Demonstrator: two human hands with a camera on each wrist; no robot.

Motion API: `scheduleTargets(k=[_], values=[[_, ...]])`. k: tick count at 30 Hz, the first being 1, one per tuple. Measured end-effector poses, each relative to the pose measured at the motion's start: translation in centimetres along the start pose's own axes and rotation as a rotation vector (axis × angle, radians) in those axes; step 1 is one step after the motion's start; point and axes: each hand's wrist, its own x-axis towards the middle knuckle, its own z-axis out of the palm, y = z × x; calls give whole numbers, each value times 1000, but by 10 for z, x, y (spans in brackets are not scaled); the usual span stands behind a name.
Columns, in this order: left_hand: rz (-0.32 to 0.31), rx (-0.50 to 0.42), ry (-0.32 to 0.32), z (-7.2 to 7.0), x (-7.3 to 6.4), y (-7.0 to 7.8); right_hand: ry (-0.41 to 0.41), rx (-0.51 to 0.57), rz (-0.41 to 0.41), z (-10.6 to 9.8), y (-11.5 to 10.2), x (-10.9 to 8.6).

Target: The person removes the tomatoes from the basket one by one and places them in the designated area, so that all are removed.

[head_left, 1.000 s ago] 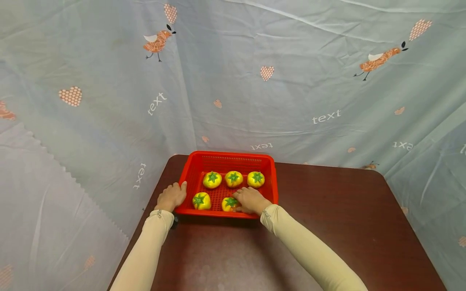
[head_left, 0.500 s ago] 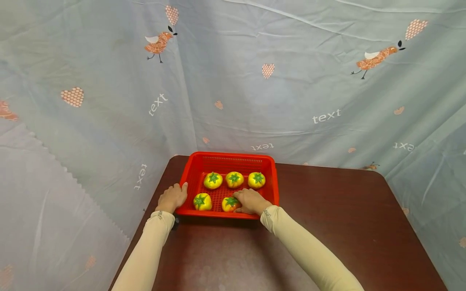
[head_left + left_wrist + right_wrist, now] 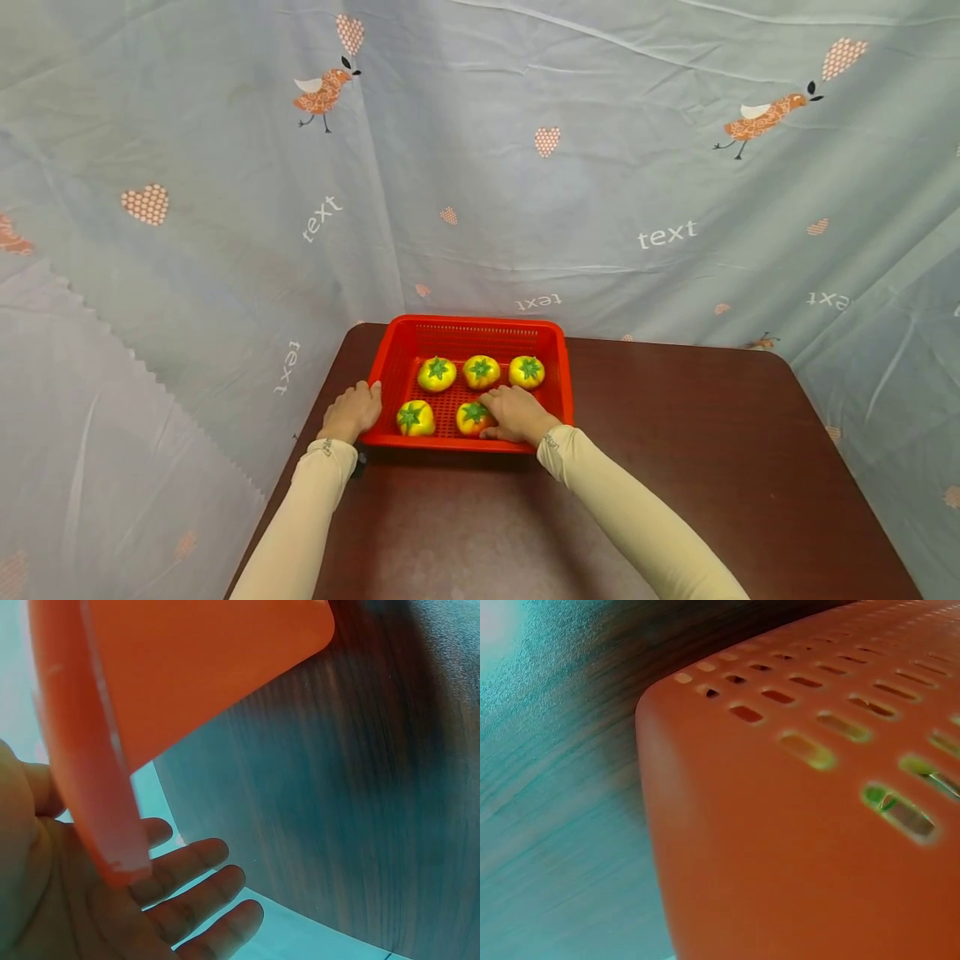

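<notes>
A round yellow-red fruit (image 3: 468, 421) is being pinched by the right hand (image 3: 516, 414), the red plastic basket (image 3: 483, 322) is being touched by the loose-fingered left hand (image 3: 352, 412), and a steady hold is likely being needed next.

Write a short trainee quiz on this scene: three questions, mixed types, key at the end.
1. Count: how many round yellow fruits with green star-shaped tops lie in the red perforated plastic basket?
2. True or false: the right hand grips the basket's far rim.
3. Multiple choice: from the person's viewpoint, which side of the basket is the left hand at? A) far B) right C) left

Key:
1. Five: three in the far row, two in the near row.
2. False; it holds the near-right fruit.
3. C
</notes>
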Motion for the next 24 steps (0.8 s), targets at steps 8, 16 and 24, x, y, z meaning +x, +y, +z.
scheduleTargets(k=[8,16,24], values=[[12,2,-2,0,0,0,44,-12,-9,-10,8,-1],[14,2,-5,1,-1,0,90,8,26,-40,25,-4],[9,0,-8,-2,1,1,180,26,69,-72,53,-11]])
